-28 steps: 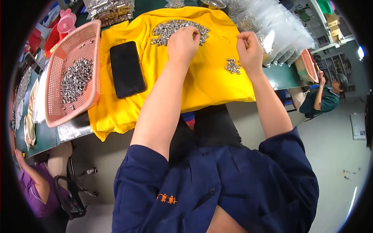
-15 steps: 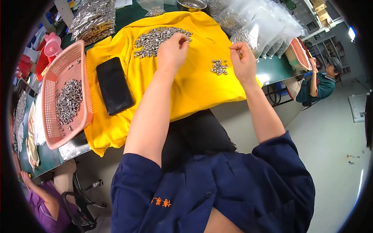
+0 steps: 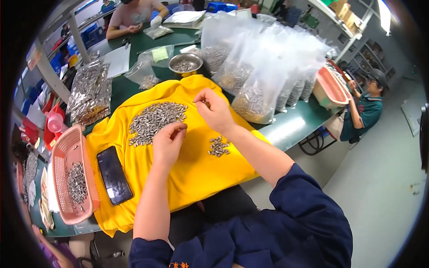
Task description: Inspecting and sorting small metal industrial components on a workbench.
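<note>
A large pile of small silvery metal parts (image 3: 156,121) lies spread on a yellow cloth (image 3: 192,178). My left hand (image 3: 167,145) is at the pile's near right edge, thumb and fingers pinched together; what they hold, if anything, is hidden. Farther off and to the right, my right hand (image 3: 215,111) hovers over the cloth, its fingers also closed in a pinch. Something small and dark shows among the right fingers, too small to name. Below my right forearm sits a smaller heap of the same metal parts (image 3: 218,146).
A black phone (image 3: 114,175) lies left of the pile, beside a pink basket (image 3: 62,201) with more parts. Beyond the cloth stand a metal bowl (image 3: 185,57) and bulging clear bags (image 3: 252,100). Co-workers sit at the far side and right, by another pink basket (image 3: 331,85).
The view has tilted up, showing more of the table's far side. My right hand has moved left and away from me, past the small heap. My left hand stays by the large pile.
</note>
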`<state>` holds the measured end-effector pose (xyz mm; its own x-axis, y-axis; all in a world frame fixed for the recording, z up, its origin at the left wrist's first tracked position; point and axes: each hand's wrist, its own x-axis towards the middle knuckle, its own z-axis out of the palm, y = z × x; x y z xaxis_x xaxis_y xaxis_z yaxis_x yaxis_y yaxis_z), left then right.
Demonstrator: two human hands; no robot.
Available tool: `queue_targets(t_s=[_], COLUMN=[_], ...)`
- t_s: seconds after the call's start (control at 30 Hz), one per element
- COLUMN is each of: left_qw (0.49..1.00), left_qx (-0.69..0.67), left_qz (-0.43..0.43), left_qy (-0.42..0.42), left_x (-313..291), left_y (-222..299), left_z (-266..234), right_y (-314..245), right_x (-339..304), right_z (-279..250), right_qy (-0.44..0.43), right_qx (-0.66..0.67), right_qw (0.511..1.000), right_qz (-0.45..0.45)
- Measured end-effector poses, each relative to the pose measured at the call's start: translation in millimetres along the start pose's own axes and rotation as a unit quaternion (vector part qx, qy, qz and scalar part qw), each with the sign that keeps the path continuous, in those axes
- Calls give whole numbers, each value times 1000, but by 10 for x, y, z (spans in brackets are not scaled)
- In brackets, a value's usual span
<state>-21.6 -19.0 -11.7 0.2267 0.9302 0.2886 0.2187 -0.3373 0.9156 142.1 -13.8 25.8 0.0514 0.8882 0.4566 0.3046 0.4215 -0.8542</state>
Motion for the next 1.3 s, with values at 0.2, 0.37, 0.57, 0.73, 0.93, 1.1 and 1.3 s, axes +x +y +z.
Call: queue_targets(t_s=[0.2, 0.37, 0.57, 0.73, 0.93, 1.1, 1.3], left_qw=[997, 988, 955, 951, 947, 950, 967], left_qx=[47, -115, -266, -270, -276, -269, -224], left_qz=[34, -61, -128, -135, -135, -134, -101], left_qy=[57, 83, -20, -61, -91, -86, -71], left_x=[158, 141, 28, 30, 7, 11, 6], left_y=[142, -69, 105, 144, 137, 154, 142], left_z=[-7, -130, -118, -107, -88, -75, -43], right_y=[266, 181, 64, -78, -80, -85, -121], right_x=[-7, -26, -154, -206, -203, -211, -245], right_z=[-241, -131, -81, -82, -90, -92, -10], right_qy=[38, 20, -165, -175, -216, -206, -152], right_qx=[21, 39, 199, 164, 114, 22, -83], right_qw=[999, 999, 958, 961, 964, 976, 985], right_qz=[29, 31, 123, 139, 108, 61, -23])
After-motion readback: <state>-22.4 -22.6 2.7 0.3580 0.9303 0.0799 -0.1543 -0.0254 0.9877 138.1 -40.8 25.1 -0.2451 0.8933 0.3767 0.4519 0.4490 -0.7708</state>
